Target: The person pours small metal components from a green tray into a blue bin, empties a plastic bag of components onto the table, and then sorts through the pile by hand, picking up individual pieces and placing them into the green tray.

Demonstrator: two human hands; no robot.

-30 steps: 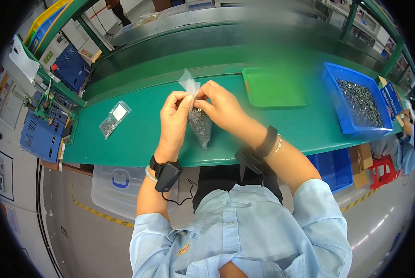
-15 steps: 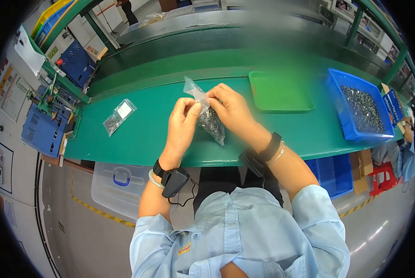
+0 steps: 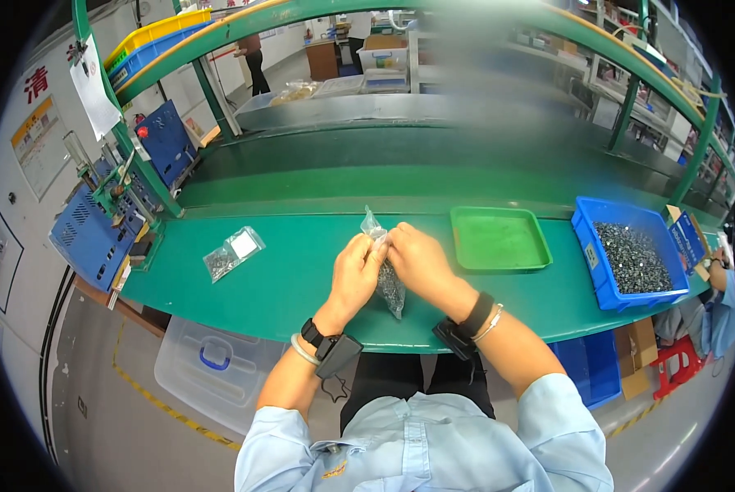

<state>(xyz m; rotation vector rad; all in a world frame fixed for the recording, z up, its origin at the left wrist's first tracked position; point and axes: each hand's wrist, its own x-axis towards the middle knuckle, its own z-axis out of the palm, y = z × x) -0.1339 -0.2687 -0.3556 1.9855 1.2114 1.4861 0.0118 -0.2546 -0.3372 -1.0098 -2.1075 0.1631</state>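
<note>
Over on the left, the flat clear packet (image 3: 233, 254) lies untouched on the green mat (image 3: 294, 307). Now the left hand (image 3: 353, 271), fingers curled closed, pinches the neck of the filled bag (image 3: 391, 291); the bag hangs between both hands, straighter than half a second ago. The right hand (image 3: 421, 261) pinches too, closer in now: the grip seems gathered tighter, the bag's handling unfinished. Further right sits the green tray (image 3: 501, 239), then the blue bin (image 3: 604, 286) of small dark parts (image 3: 632, 259).

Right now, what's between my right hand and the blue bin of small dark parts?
A shallow green tray sits on the bench between your right hand and the blue bin; the head view shows it.
</note>
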